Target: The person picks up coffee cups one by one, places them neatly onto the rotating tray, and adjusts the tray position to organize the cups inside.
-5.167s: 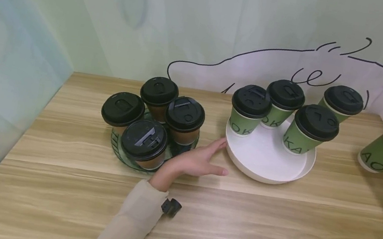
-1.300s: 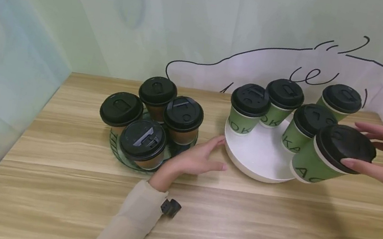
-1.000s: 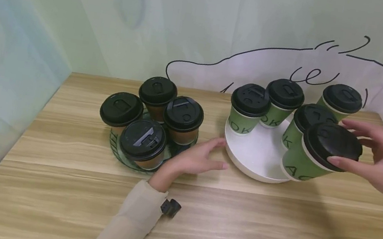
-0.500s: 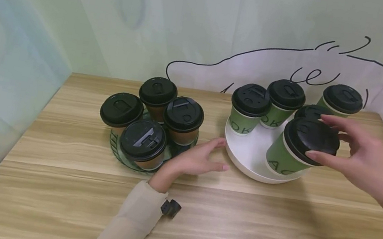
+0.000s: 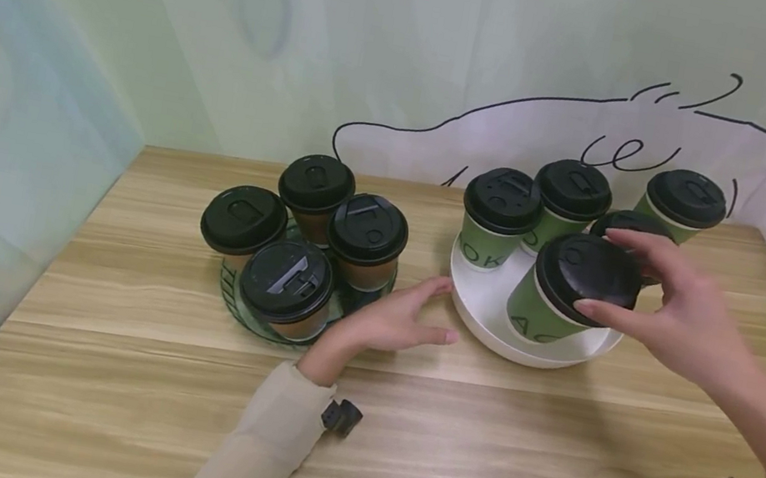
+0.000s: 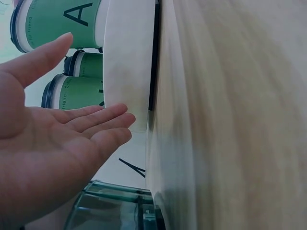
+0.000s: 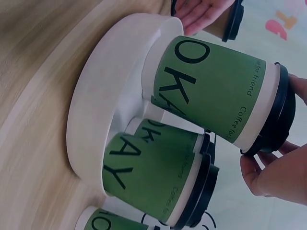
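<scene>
My right hand (image 5: 682,314) grips a green paper coffee cup (image 5: 542,310) by its black lid, thumb on the near side and fingers on the far side. The cup is tilted and hangs over the front of a round white tray (image 5: 524,352); in the right wrist view the held cup (image 7: 211,91) has its base close over the tray's rim. Three more green cups, one a lidded cup (image 5: 487,244) at the left, stand on the tray. My left hand (image 5: 395,321) lies with fingers straight, fingertips at the tray's left wall (image 6: 127,67).
Left of the tray, a green glass plate (image 5: 228,299) bears several brown cups (image 5: 296,326) with black lids, close by my left wrist. Another green cup (image 5: 682,200) stands behind the tray at the right. The wooden table (image 5: 467,464) ends at a printed cloth backdrop.
My right hand has carried the green cup leftward from the table's right side to over the tray, now partly covering the cup behind it. The left hand stays at the tray.
</scene>
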A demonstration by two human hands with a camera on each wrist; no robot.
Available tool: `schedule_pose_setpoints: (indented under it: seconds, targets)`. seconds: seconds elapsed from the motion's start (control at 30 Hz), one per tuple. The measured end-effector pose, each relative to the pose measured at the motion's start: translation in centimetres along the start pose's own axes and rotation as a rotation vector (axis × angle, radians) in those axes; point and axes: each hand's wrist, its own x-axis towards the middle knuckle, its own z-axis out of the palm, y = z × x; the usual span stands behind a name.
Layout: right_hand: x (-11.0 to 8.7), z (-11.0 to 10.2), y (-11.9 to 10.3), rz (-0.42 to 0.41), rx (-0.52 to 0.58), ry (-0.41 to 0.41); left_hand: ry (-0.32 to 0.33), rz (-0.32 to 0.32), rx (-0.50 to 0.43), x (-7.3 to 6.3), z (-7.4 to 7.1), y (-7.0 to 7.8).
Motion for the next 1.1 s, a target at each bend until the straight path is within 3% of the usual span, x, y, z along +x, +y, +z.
schedule_pose_setpoints:
  seconds: [0.6,1.1]
  targets:
    - [0.7,2.6,-1.2,-0.011,0.046,-0.024,0.0,0.016,0.008,0.0,0.0,0.0]
    - [1.2,3.6,-1.3,-0.08,0.071,-0.037,0.001,0.029,0.022,-0.2,-0.1,-0.1]
